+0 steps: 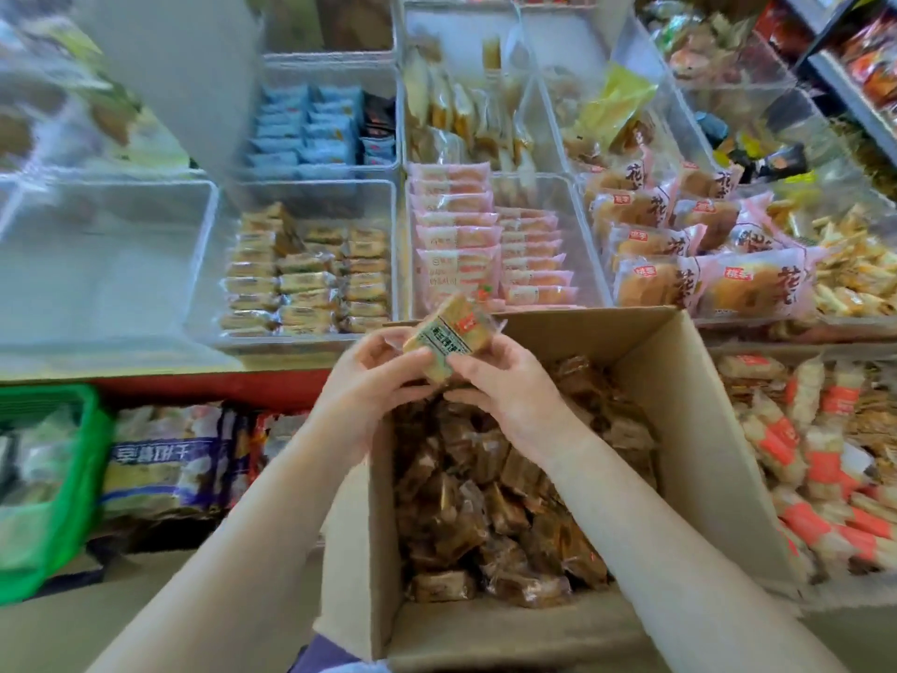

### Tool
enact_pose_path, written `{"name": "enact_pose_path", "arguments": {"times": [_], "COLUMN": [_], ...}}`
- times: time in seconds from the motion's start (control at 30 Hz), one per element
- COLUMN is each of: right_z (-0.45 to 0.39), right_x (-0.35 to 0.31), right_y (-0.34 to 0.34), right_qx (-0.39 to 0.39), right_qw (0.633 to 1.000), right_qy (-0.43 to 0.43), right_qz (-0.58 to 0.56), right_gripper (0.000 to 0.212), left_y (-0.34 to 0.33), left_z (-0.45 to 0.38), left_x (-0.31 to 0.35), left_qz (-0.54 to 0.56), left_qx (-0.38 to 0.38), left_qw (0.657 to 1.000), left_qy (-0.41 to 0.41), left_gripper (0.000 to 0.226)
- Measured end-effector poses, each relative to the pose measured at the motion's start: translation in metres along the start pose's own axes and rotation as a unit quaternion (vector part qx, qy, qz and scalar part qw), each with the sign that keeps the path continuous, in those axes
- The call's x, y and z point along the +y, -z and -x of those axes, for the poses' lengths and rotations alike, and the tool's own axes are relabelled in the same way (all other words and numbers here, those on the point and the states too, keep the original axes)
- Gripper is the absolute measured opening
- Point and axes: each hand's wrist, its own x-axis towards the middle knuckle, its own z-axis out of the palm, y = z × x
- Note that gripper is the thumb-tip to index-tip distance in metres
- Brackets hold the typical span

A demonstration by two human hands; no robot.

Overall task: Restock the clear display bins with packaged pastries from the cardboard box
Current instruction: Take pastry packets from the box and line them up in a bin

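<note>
Head view: both hands hold one packaged pastry [444, 340] above the far left corner of the open cardboard box [689, 410]. Left hand [373, 381] curls round its left end, fingers under, thumb on top. Right hand [500, 381] pinches the right end, thumb on the wrapper face. The item is clear of the box contents and not yet over any bin.

Handling, judged from appearance:
- Small pale block in clear film with a green and red label. Likely light; one hand should carry it.
- Film looks glossy, so probably slippery. Sealed end flaps are flimsy and give poor hold.
- Pastry inside probably soft or crumbly. Squeezing the broad faces risks crushing it.
- Best hold: across the short sides of the block, light pressure, fingers off the label face so it can be set facing up.

Box holds many more wrapped pieces [490, 497], loosely heaped, brownish in the shade.

Likely target: the clear bin [310, 191] just beyond the box to the left, with similar pale packets [306, 284] in tidy rows. Match cannot be confirmed; the print is too small to read. Neighbouring bin to the right holds pink packets [461, 235]. Far-left bin [97, 264] shows no contents.
</note>
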Motion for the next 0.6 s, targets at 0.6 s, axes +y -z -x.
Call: {"name": "enact_pose_path", "arguments": {"times": [0.6], "right_z": [-0.308], "right_x": [0.004], "right_y": [-0.17], "right_qx": [0.152], "right_qw": [0.743], "right_qy": [0.12], "right_qz": [0.641], "right_gripper": [0.038], "left_y": [0.246], "left_z": [-0.141], "left_x": [-0.004], "left_qz": [-0.697], "left_qx": [0.101], "left_qw": [0.705], "left_qy": [-0.083], "left_gripper": [0.06]}}
